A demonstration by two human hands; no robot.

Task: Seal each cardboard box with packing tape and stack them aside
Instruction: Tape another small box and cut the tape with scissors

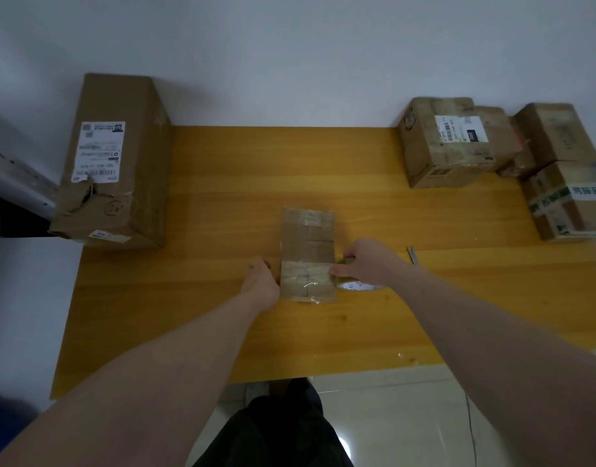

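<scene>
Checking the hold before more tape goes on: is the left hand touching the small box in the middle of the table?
Touching. The head view shows the left hand pressed against the left side of the small box, with no table visible between them.

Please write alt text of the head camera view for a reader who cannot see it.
A person's left hand steadies a small cardboard box on a yellow table while the right hand holds a tape roll against its right side. A tall box stands far left; more boxes sit far right.
</scene>
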